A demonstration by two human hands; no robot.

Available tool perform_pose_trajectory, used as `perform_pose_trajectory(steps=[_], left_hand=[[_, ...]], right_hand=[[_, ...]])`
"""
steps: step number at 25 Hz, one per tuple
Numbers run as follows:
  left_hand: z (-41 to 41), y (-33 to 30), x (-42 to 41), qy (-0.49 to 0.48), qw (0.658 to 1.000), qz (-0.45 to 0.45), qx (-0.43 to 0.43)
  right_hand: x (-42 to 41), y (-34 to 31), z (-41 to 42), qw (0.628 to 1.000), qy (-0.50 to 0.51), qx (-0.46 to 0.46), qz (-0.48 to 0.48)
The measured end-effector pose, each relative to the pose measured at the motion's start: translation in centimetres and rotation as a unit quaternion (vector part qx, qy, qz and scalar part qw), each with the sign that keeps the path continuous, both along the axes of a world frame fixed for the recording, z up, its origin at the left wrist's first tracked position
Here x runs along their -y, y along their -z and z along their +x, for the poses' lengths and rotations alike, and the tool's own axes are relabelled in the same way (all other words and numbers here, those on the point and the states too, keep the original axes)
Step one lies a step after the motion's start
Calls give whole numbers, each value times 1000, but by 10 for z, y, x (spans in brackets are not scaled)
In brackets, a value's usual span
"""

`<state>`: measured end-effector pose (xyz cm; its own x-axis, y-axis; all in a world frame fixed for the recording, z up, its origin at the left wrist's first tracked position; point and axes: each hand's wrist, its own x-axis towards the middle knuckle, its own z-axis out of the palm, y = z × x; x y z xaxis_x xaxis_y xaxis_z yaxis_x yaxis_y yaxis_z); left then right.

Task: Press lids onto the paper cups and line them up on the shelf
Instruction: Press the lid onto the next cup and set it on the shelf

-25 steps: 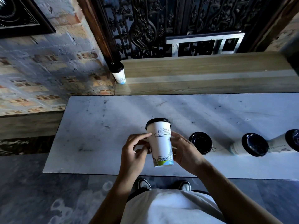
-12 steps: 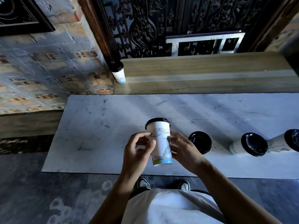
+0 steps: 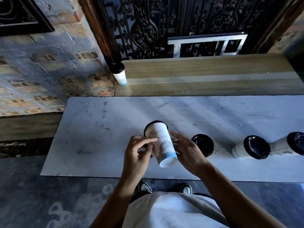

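A white paper cup [image 3: 162,142] with line drawings and a black lid [image 3: 148,125] is held above the marble table [image 3: 98,129], tilted so its base faces me. My left hand [image 3: 136,155] pinches its left side, index finger lying across the front. My right hand [image 3: 187,148] touches its right side with fingers straight and spread. One lidded cup [image 3: 119,74] stands at the left end of the wooden shelf [image 3: 205,74] behind the table.
Three more black-lidded cups [image 3: 204,144], [image 3: 256,147], [image 3: 296,142] sit in a row on the table to my right. A brick wall lies to the left and a dark ornate metal screen [image 3: 148,27] rises behind the shelf.
The cup has tipped from upright so its base swings toward me and it has turned in my hands. My right fingers have loosened from a grip to straight.
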<state>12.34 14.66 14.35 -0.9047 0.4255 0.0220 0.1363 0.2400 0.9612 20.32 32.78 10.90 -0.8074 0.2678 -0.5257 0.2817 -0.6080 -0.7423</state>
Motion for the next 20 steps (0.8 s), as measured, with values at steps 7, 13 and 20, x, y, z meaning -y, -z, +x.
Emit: perform_pose_trajectory(steps=[7,13,20], left_hand=[[-5,2,3,-20,999,16,31],[-1,-1,5,-49,994,27,93],[-3,6,9,-57,992,26,113]], right_hand=[[5,-7,-2,994,-21,-55,-87],[7,-12,-2,996,-22,-35,-81],[12,-14,-1,994,-58,-41,-86]])
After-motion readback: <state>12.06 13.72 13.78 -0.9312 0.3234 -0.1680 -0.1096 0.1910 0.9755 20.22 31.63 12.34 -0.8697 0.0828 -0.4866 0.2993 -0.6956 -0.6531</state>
